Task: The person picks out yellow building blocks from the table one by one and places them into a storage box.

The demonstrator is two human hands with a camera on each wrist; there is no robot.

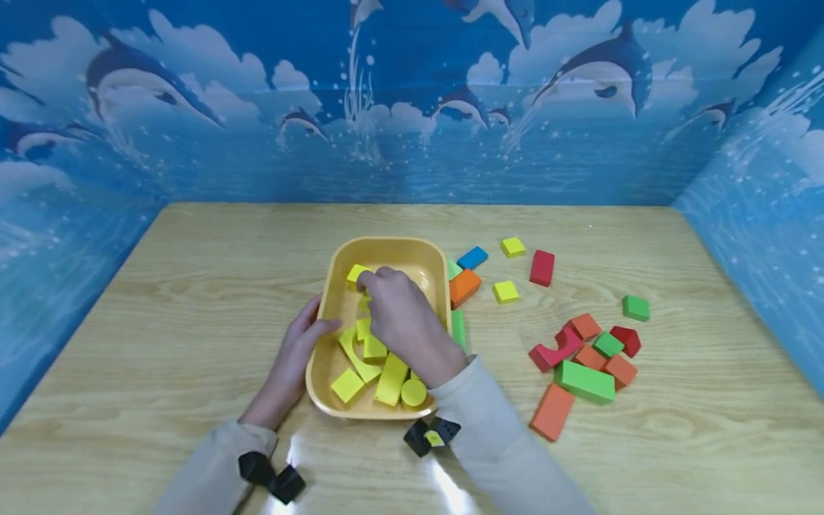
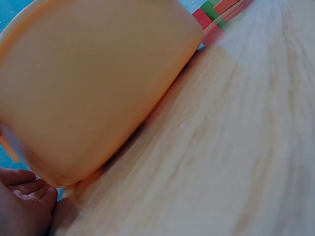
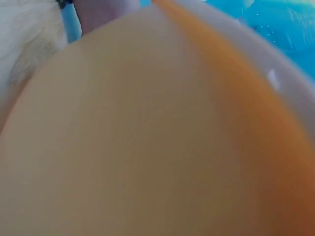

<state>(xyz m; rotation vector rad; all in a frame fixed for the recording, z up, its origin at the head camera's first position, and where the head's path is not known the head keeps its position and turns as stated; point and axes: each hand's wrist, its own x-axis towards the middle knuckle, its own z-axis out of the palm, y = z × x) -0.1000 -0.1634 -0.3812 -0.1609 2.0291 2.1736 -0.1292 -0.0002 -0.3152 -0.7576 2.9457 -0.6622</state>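
Observation:
A yellow plastic bin (image 1: 386, 247) stands on the table with several yellow blocks inside, among them a flat arch (image 1: 352, 357), a long block (image 1: 390, 379) and a cylinder (image 1: 413, 393). My left hand (image 1: 299, 347) grips the bin's left side, thumb over the rim and fingers outside. In the left wrist view, that hand (image 2: 29, 201) is at the bin's lower edge. Reaching over the right rim, my right hand (image 1: 405, 315) pinches a small yellow block (image 1: 357, 276) inside the bin; its thumb is hidden. The bin's blurred wall (image 3: 138, 128) fills the right wrist view.
Against the bin's right side lie an orange block (image 1: 465, 287) and green ones, with a blue block (image 1: 473, 257) behind. Two yellow blocks (image 1: 506, 292) and a red block (image 1: 542, 268) are farther right. A pile of red, orange and green blocks (image 1: 584, 382) lies at the right.

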